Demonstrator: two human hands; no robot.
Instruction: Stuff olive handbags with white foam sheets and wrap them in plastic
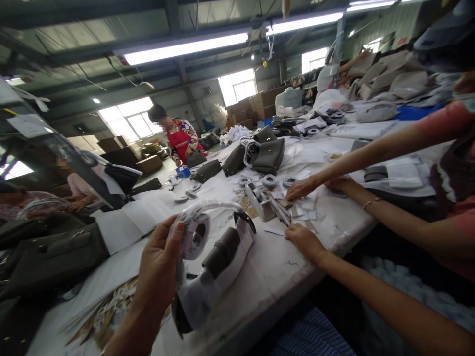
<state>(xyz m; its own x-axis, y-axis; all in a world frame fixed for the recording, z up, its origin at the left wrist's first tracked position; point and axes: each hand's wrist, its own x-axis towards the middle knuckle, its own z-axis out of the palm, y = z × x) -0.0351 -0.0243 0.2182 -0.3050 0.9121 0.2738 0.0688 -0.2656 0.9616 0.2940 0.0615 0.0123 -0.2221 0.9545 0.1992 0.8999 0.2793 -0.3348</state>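
My left hand (pixel 161 259) is closed around the plastic-wrapped handle (pixel 184 222) of a dark olive handbag (pixel 222 252). White tissue paper (pixel 211 291) covers part of the bag, which stands on the table near me. A wrapped coil (pixel 196 236) hangs beside my thumb. Reaching in from the lower right, my right hand (pixel 304 242) has its fingers pinched at the front end of a grey tape dispenser (pixel 260 201). What lies between those fingertips is too small to make out.
A co-worker's hand (pixel 302 188) rests on papers just beyond the dispenser. Rolls of tape (pixel 269 181) and olive bags (pixel 269 155) lie farther back on the white table (pixel 274 277). At left are more olive bags (pixel 67 247), paper sheets (pixel 133 217) and a pile of tags (pixel 111 309).
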